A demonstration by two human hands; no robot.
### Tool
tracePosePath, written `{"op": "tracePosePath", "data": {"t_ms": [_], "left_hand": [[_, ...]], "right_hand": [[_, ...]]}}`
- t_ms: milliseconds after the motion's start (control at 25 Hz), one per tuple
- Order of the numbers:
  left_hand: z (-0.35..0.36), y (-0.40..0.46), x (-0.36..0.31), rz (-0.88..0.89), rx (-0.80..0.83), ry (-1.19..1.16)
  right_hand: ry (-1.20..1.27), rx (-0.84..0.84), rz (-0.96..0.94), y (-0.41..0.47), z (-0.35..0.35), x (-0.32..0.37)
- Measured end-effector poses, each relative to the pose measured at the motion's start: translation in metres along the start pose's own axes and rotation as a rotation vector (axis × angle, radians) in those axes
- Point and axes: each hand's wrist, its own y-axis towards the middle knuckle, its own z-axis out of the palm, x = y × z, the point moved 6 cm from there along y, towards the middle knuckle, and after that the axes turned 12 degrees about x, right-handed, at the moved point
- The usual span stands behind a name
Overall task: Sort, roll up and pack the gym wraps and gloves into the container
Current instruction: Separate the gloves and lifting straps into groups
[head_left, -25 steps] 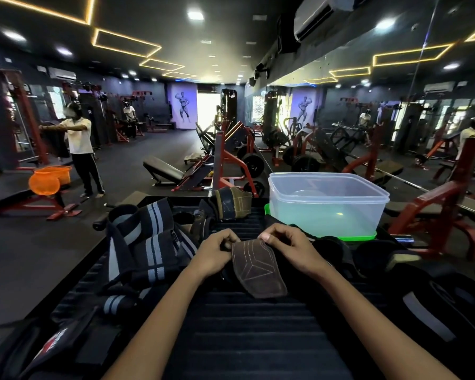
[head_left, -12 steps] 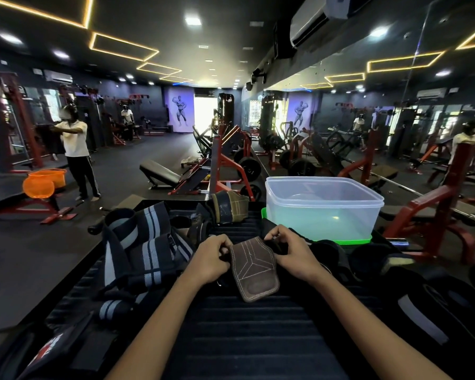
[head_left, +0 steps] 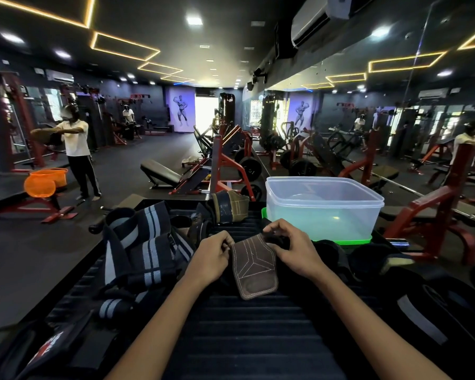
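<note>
A brown leather grip pad [head_left: 254,270] with pale stitching lies on the ribbed black surface [head_left: 244,338] between my hands. My left hand [head_left: 210,260] pinches its upper left corner. My right hand [head_left: 294,249] curls over its upper right edge and the black strap there. Black wraps with grey stripes [head_left: 143,242] are heaped to the left. A second brown and black glove [head_left: 229,205] sits behind them. The clear plastic container [head_left: 324,207] stands open at the back right on a green lid [head_left: 340,239].
Black straps and a wrap with a grey stripe [head_left: 422,311] lie at the right. Black gear with red and white lettering [head_left: 47,349] fills the near left corner. Gym machines, benches and a standing person [head_left: 77,154] are beyond the surface.
Both hands stay at the top edge of the leather pad. My right fingers have shifted slightly along its upper edge. The view has tilted a little.
</note>
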Motion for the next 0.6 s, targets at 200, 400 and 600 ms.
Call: {"op": "tracePosePath", "data": {"t_ms": [200, 400, 600], "left_hand": [[-0.003, 0.002, 0.005, -0.063, -0.022, -0.194], [0.0, 0.002, 0.014, -0.092, -0.095, -0.133], [-0.003, 0.0, 0.007, 0.027, -0.101, -0.201]], "right_hand": [[0.082, -0.188, -0.09, -0.002, -0.003, 0.011], [0.139, 0.006, -0.096, -0.002, 0.002, 0.01], [0.287, 0.297, -0.095, -0.003, 0.019, 0.017]]}}
